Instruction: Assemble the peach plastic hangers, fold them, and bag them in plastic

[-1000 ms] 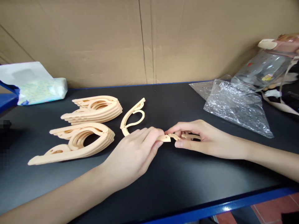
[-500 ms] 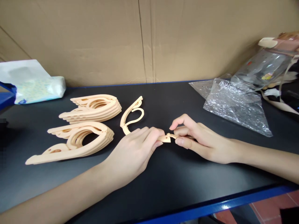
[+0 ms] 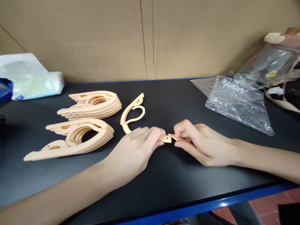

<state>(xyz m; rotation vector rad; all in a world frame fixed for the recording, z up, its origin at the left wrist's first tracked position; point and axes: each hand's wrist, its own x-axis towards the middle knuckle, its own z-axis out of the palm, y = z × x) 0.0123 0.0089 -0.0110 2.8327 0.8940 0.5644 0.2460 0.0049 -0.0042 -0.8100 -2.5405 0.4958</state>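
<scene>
My left hand (image 3: 138, 150) is closed over a beige plastic folding hanger (image 3: 167, 139), whose squared end with a small hole sticks out past the thumb. At that end a thin curved part of the hanger runs into my right hand (image 3: 203, 143), whose thumb and bent forefinger close round it; the rest is hidden by the fingers. Just beyond my left hand lies a beige folding hanger with its curved hook (image 3: 139, 115) swung out, its near end partly covered by that hand. Left of it are two stacks of folded hangers, a far stack (image 3: 103, 107) and a near stack (image 3: 82, 148).
A crumpled clear plastic bag (image 3: 236, 104) lies at the right, against a transparent bottle (image 3: 269, 67) with a strap. A soft white pack (image 3: 37, 84) sits at the far left. Cardboard (image 3: 105, 40) stands behind the black table (image 3: 178, 187), which has a blue front edge (image 3: 211, 204).
My right forefinger and thumb have closed from a looser, raised pose onto the thin hanger part. My left hand keeps its hold. The whole view has shifted slightly.
</scene>
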